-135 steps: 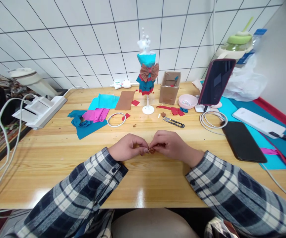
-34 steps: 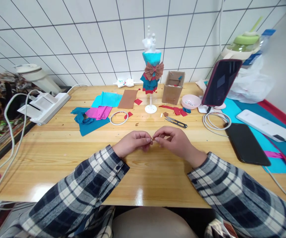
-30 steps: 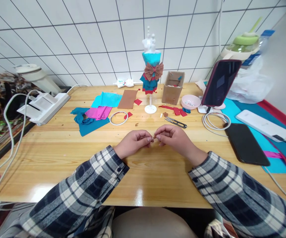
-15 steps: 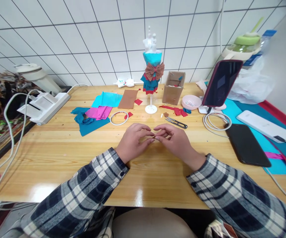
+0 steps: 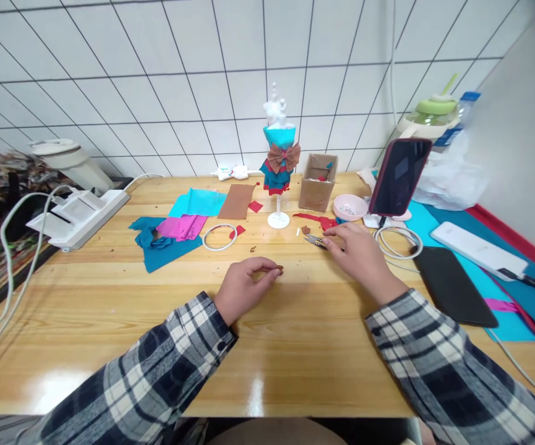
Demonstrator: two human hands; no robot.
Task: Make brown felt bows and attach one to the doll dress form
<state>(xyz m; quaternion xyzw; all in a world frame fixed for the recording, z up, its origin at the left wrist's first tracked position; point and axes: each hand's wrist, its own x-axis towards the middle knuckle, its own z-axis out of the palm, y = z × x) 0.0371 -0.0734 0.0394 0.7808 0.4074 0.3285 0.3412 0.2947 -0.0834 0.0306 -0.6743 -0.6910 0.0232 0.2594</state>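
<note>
Wooden table (image 5: 295, 352), near edge just in front of the person's torso, far edge along the white tiled wall (image 5: 193, 111). Broad stretch of wood between the hands and the near edge, also between the two forearms. Far side is tighter: mini dress form (image 5: 279, 170) at far center, cardboard box (image 5: 314, 195) to its right, pink bowl (image 5: 342, 213) right of that. Left limit: white power strip (image 5: 81, 219). Right limit: black phone (image 5: 455, 287), lying flat near the right sleeve.

Left hand (image 5: 245, 287) over mid-table, wrist angled in, thumb and index pinched together; small brown piece (image 5: 280, 269) held at the tips, poking out to the right. White ring (image 5: 219, 249) and teal fabric (image 5: 167, 256) lie farther left.

Right hand (image 5: 357, 256) extended farther out, palm down, fingers slightly curled, thumb and index a bit apart. Fingertips over the handle end of the thread snips (image 5: 313, 240), blades pointing far-left; cannot tell if gripped. Pink bowl just beyond the knuckles.
</note>
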